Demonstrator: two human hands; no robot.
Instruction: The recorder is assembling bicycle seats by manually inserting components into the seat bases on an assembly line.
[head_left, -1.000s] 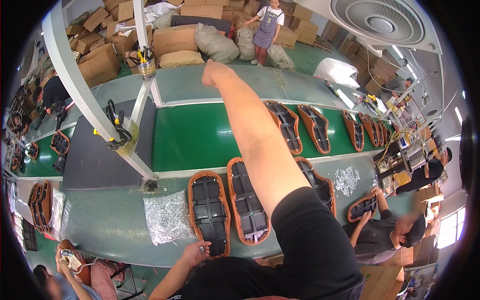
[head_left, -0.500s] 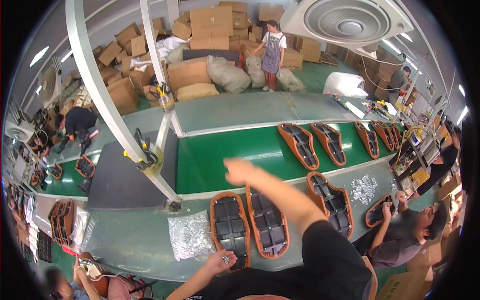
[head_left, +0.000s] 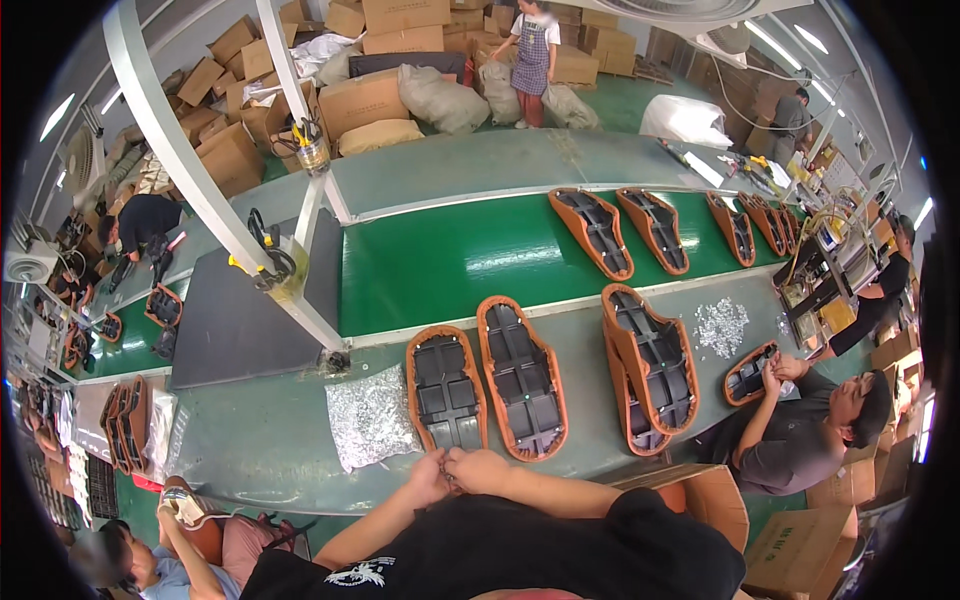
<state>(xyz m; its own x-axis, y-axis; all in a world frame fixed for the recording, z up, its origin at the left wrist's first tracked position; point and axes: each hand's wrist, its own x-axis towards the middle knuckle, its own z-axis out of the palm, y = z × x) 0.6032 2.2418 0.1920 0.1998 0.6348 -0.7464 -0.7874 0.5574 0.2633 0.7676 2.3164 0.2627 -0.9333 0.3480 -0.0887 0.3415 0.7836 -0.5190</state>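
My left hand (head_left: 429, 477) and my right hand (head_left: 477, 469) meet at the bench's near edge, fingers closed together. Small silver metal pieces were in my left palm half a second ago; now the fingers mostly hide them. What my right fingertips pinch is too small to make out. Just beyond my hands lies a padded panel (head_left: 446, 390) with an orange-brown rim and black plastic inside. A second such panel (head_left: 521, 380) lies to its right. Left of them rests a clear bag (head_left: 372, 420) full of small silver pieces.
Two stacked panels (head_left: 655, 362) lie to the right, near a loose heap of silver pieces (head_left: 720, 327). A co-worker at right handles a smaller panel (head_left: 749, 375). Panels line the green belt (head_left: 440, 265). A white post (head_left: 215, 190) stands at left; an open carton (head_left: 715, 500) is beside me.
My right hand has come back from over the green belt to meet my left hand. My left palm, open and upturned before, has closed. The view has tilted down.
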